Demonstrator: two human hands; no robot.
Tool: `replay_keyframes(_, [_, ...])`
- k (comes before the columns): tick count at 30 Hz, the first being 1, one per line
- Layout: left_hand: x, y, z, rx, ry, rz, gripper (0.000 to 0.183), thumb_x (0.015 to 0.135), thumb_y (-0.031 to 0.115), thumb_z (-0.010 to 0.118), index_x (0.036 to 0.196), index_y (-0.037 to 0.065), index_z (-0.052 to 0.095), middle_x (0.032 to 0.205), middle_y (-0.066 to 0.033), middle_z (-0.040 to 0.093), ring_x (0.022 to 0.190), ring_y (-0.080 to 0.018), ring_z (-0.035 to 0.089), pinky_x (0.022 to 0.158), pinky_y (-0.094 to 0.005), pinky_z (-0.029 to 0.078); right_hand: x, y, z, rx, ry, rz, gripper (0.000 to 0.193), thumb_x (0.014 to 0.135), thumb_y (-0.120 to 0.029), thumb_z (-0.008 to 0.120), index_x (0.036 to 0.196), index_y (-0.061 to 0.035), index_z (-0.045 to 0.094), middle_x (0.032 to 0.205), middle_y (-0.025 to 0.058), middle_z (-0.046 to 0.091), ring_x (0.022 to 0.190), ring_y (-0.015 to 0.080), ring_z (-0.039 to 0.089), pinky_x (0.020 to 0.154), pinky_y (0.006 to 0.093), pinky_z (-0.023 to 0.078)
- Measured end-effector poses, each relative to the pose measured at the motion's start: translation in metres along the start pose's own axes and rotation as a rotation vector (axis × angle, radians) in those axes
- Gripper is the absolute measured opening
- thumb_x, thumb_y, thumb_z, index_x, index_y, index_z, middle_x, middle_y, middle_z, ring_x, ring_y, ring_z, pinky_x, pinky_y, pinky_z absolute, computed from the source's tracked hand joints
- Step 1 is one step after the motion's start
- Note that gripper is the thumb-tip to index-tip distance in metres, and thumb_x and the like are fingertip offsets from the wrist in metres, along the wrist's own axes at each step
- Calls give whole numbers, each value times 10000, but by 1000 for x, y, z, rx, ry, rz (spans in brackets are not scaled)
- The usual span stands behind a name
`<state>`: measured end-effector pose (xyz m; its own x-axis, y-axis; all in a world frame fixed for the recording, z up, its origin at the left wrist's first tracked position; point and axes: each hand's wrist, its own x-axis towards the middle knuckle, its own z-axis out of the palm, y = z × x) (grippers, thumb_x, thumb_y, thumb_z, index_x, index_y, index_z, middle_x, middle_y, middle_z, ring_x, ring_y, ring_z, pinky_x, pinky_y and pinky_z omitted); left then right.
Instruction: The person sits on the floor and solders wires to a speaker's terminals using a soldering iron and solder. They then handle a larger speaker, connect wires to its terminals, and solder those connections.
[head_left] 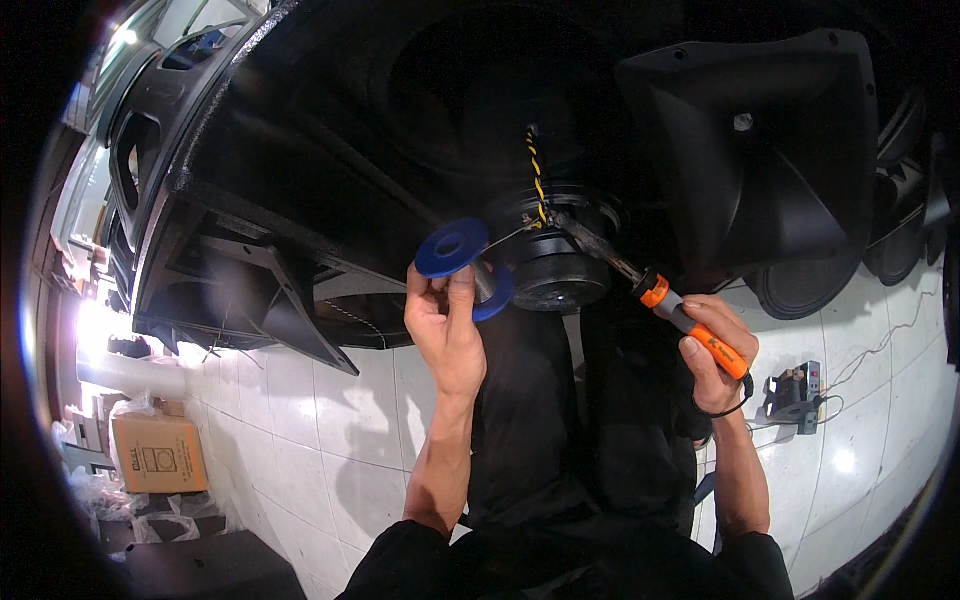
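My left hand is closed round a blue spool of solder, and a thin strand runs from it to the right. In my right hand is a soldering iron with an orange and black handle, its metal end pointing up and left. Strand and iron tip meet at the terminal of a round black speaker driver. A twisted yellow and black wire comes down to that same terminal from a dark speaker cabinet. The exact contact at the tip is too small to make out.
A black horn flare stands at the upper right, with a round speaker below it. On the white tiled floor lies a power strip with plugs and a trailing cable. A cardboard box sits at the left.
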<state>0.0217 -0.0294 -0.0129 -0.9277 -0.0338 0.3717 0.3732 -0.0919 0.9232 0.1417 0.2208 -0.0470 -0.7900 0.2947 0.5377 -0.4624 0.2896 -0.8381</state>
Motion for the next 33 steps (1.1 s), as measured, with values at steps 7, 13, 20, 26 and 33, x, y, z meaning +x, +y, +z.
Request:
replay_keyframes(7, [2, 1, 0, 56, 9, 11, 288, 974, 220, 678, 1169, 21, 605, 997, -29, 658, 903, -95, 591, 854, -251, 450, 1, -1, 0, -15, 0, -6, 353, 819, -214, 693, 1070, 33, 713, 1008, 204, 696, 840, 266, 665, 755, 347, 517])
replay_keyframes(13, [5, 6, 2, 82, -14, 6, 287, 964, 217, 689, 1157, 23, 601, 986, -36, 664, 901, -98, 601, 848, -257, 456, 1, -3, 0, -12, -2, -11, 347, 820, -203, 690, 1070, 36, 712, 1010, 209, 696, 845, 268, 665, 755, 347, 517])
replay_keyframes(20, [7, 8, 3, 117, -18, 11, 291, 951, 205, 704, 1147, 14, 604, 980, -47, 673, 878, -96, 607, 828, -250, 464, 0, 1, 1, -10, 5, -46, 333, 819, -185, 694, 1076, 26, 716, 1010, 206, 697, 836, 258, 662, 739, 344, 517])
replay_keyframes(26, [8, 7, 1, 105, 2, 22, 301, 946, 199, 712, 1149, 5, 603, 991, -48, 672, 886, -100, 607, 837, -254, 464, 0, 1, 1, -9, 9, -48, 339, 816, -196, 698, 1073, 24, 718, 1006, 208, 697, 823, 253, 660, 728, 339, 514])
replay_keyframes(33, [0, 8, -12, 33, 44, 40, 316, 943, 189, 717, 1169, 2, 601, 1065, -48, 665, 953, -106, 600, 883, -263, 457, 1, -2, 1, -27, -1, -42, 336, 804, -178, 695, 1069, 29, 716, 1009, 210, 694, 820, 253, 661, 726, 334, 511])
